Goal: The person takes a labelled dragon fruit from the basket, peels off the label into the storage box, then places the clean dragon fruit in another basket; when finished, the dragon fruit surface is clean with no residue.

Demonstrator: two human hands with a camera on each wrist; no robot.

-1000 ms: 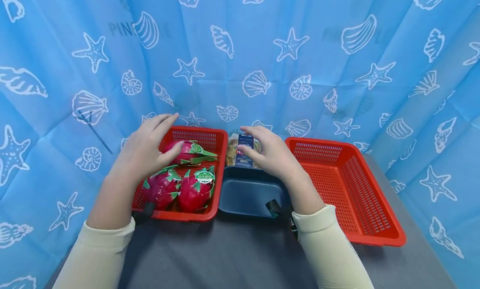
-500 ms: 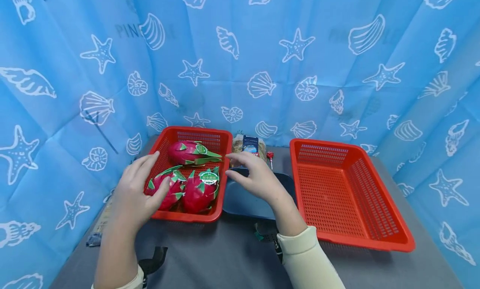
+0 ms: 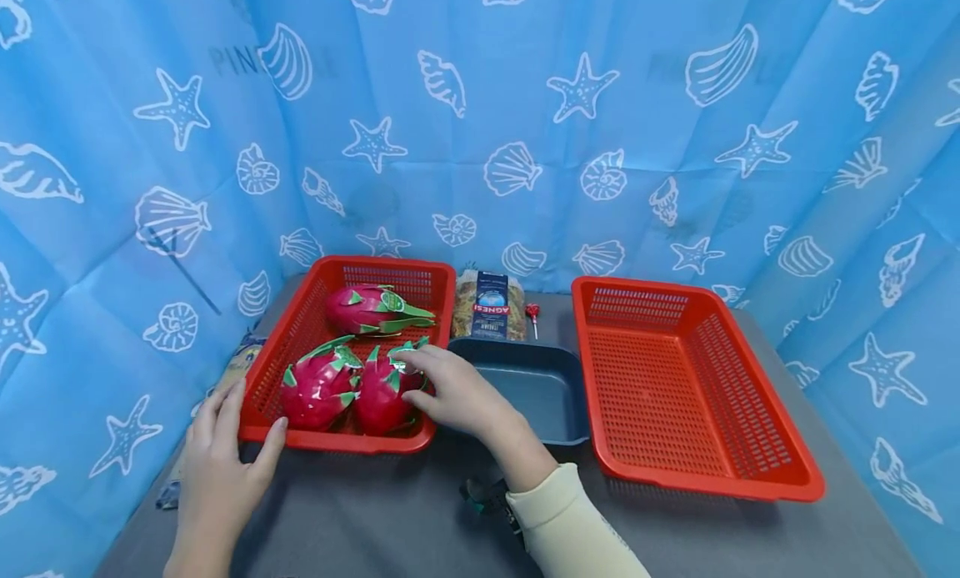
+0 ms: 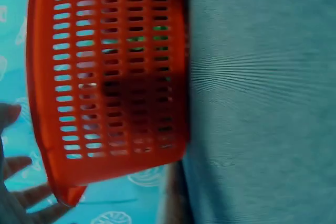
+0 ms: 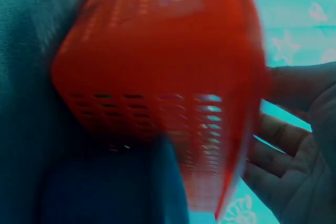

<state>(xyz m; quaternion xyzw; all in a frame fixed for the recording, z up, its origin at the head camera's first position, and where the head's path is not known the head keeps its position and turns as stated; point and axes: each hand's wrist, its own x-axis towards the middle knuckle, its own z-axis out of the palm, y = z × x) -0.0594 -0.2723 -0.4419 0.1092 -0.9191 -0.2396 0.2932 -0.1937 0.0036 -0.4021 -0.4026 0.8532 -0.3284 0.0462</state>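
Head view: work looks barely begun; three dragon fruits (image 3: 318,390) lie unlifted in eleven-o'clock basket (image 3: 337,440); my left hand (image 3: 225,469), right hand (image 3: 459,390) spread, pinching nothing visible.

Side access to the three magenta, green-scaled dragon fruits (image 3: 315,394) is blocked by their slotted red plastic basket (image 3: 337,441); overhead, the rear fruit (image 3: 356,311) can be approached freely.
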